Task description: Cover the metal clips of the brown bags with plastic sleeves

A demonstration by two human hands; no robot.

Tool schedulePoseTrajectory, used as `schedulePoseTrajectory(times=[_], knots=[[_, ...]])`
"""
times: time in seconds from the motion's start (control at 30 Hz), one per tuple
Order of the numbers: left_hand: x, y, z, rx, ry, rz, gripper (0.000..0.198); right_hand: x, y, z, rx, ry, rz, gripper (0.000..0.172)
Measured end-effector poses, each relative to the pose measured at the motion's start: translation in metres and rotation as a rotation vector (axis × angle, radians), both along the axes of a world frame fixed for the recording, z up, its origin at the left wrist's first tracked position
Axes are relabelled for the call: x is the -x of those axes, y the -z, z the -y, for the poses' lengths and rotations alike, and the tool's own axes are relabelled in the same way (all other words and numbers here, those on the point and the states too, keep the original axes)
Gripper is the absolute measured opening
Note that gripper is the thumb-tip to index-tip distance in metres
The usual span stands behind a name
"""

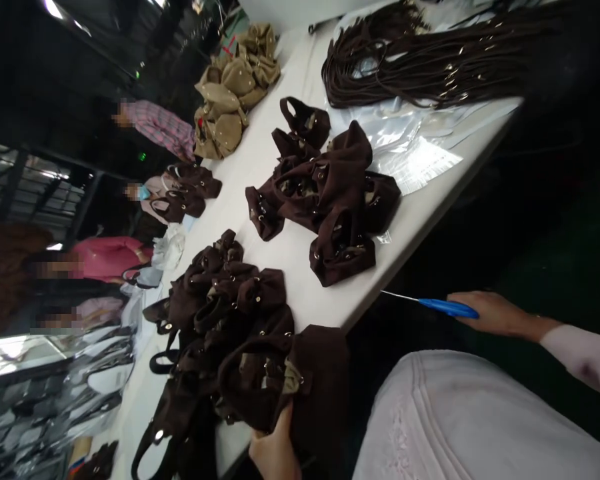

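The view is strongly tilted. At the bottom, my left hand (275,447) grips the edge of a dark brown bag (323,393) with a looped handle, beside a heap of similar brown bags (220,293). My right hand (473,310) is closed round the blue handle of a tool (443,307) with a thin metal shaft. It is held off the table's edge, its tip close to that edge. More brown bags (325,180), with small metal studs, lie in a second heap on the white table (300,267).
Clear plastic sheets (425,160) and a bundle of long brown straps (410,67) lie at the table's upper end. Khaki bags (227,93) are piled across it. Several people, among them one in a pink top (107,257), are along the far side, near brown and white items.
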State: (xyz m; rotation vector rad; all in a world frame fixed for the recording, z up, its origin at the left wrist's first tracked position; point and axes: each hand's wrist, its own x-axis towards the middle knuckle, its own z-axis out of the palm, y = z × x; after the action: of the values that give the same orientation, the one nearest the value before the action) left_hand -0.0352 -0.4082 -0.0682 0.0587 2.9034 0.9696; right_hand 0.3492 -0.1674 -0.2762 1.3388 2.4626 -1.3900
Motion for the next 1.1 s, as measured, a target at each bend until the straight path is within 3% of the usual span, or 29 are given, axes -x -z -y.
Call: schedulePoseTrajectory(times=[0.13,0.23,0.3,0.4,0.57,0.63,0.7,0.8,0.87,0.97,1.1], knots=[[-0.045,0.071,0.041,-0.123,-0.159,0.092,0.06,0.038,-0.073,0.016,0.098,-0.318,-0.145,0.007],[-0.05,0.12,0.052,-0.202,-0.222,0.138,0.059,0.062,-0.102,0.048,0.156,-0.549,-0.189,0.007],[-0.047,0.143,0.058,-0.218,-0.227,0.157,0.062,0.073,-0.1,0.063,0.185,-0.577,-0.154,0.011],[-0.039,0.165,0.069,-0.241,-0.202,0.171,0.067,0.077,-0.078,0.074,0.155,-0.54,0.023,0.017],[-0.035,0.177,0.088,-0.16,-0.048,0.167,0.068,0.065,-0.053,0.094,0.174,-0.598,0.107,0.018],[-0.035,0.174,0.094,-0.096,0.09,0.164,0.063,0.059,-0.046,0.099,0.186,-0.568,0.16,0.018],[-0.034,0.167,0.1,-0.043,0.306,0.171,0.056,0.052,-0.038,0.095,0.152,-0.492,0.274,0.018],[-0.033,0.155,0.109,0.016,0.777,0.202,0.032,0.045,-0.029,0.077,0.12,-0.3,0.399,0.026],[-0.033,0.153,0.114,0.062,1.112,0.218,0.028,0.047,-0.031,0.068,0.116,-0.221,0.391,0.033],[-0.036,0.16,0.115,0.144,1.496,0.192,0.039,0.066,-0.044,0.072,0.099,-0.314,0.324,0.028],[-0.038,0.179,0.105,0.238,1.783,0.104,0.038,0.101,-0.059,0.098,0.094,-0.453,0.203,0.022]])
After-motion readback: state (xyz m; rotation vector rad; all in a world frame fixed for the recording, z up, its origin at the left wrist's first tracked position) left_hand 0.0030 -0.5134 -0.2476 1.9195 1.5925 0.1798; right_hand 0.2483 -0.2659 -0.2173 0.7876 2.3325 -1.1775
